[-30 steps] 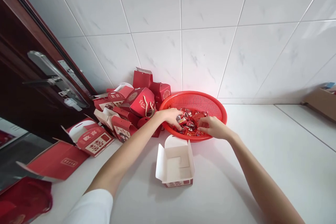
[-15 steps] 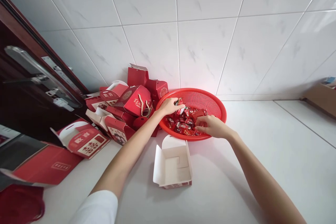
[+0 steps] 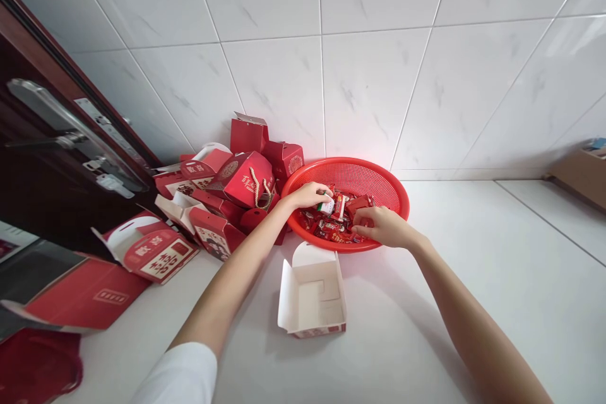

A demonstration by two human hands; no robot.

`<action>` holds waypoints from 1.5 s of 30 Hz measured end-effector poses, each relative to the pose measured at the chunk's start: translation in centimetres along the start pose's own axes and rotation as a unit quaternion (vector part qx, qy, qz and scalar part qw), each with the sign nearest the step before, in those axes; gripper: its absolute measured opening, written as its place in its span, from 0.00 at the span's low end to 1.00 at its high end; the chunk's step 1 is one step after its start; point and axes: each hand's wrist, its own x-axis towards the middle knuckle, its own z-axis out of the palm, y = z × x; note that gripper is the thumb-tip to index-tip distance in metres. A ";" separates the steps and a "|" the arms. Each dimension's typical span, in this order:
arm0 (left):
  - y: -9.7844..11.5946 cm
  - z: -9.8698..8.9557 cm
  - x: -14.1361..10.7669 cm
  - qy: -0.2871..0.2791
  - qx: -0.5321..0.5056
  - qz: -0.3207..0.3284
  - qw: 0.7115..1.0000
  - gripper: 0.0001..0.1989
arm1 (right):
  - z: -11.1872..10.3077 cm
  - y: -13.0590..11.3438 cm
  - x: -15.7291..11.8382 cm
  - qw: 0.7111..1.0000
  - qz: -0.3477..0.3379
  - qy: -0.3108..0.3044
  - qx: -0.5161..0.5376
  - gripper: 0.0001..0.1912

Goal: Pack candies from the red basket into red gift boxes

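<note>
A red plastic mesh basket [image 3: 400, 192] stands against the wall with many red-wrapped candies [image 3: 334, 227] in it. My left hand [image 3: 310, 194] reaches over its left side, fingers closed on a white-and-green wrapped candy [image 3: 326, 206]. On the basket's right side, my right hand [image 3: 384, 227] has its fingers curled down among the candies. Whatever lies under those fingertips is hidden. In front of the basket, between my forearms, a small paper box [image 3: 312, 303] sits with its flaps up and its white inside bare.
Red gift boxes [image 3: 239, 180] are piled left of the basket, some with rope handles. More red boxes [image 3: 154, 249] lie farther left, near a dark door with a metal handle [image 3: 71, 139]. A brown carton [image 3: 580, 170] stands at the far right, by the tiled wall.
My left hand has turned and dipped slightly at the candies, and the white-and-green wrapper now shows at its fingertips. My right hand has barely moved.
</note>
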 end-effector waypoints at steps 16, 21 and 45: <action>2.8 2.1 -5.2 0.004 -0.260 0.103 0.960 0.24 | 0.6 -0.4 0.5 0.902 -0.035 0.110 0.416 0.24; 2.9 2.4 -5.2 0.058 -0.294 0.095 0.949 0.24 | 1.1 -0.8 0.7 0.885 -0.042 0.141 0.442 0.23; 2.3 2.7 -5.4 0.157 -0.171 0.133 0.963 0.22 | 1.5 -1.2 0.7 0.932 0.025 0.143 0.333 0.08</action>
